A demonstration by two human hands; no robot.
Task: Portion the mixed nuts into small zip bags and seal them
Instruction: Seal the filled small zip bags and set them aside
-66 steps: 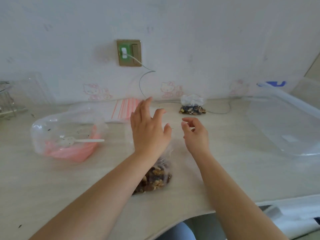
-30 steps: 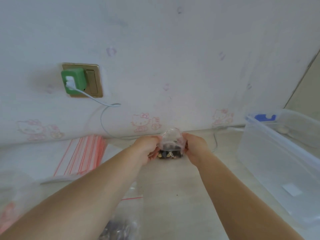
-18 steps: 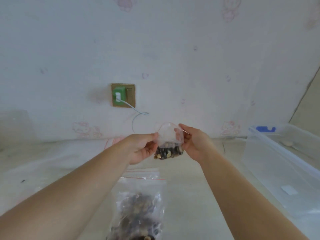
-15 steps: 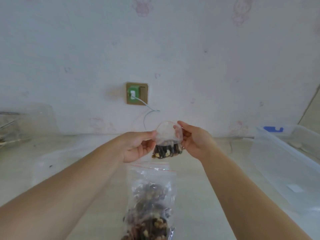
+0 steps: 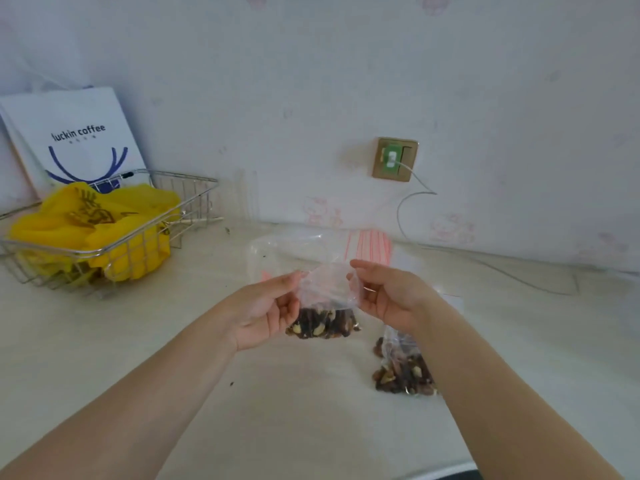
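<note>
Left hand (image 5: 266, 311): pinches the left top corner of the small bag (image 5: 323, 306), fingers curled.
Right hand (image 5: 388, 296): pinches the bag's right top corner, thumb on top.
Small bag: held up above the desk (image 5: 104, 341) between the two hands, nuts (image 5: 322, 325) sunk to its bottom; whether its top is sealed cannot be told.
Big nut bag (image 5: 401, 368): lies on the desk just right of and below the small bag, partly behind the right forearm.
Empty zip bags (image 5: 372, 245): stacked on the desk behind the small bag, by the wall.
Wire basket (image 5: 104, 233): on the desk far left of the small bag, yellow plastic inside.
</note>
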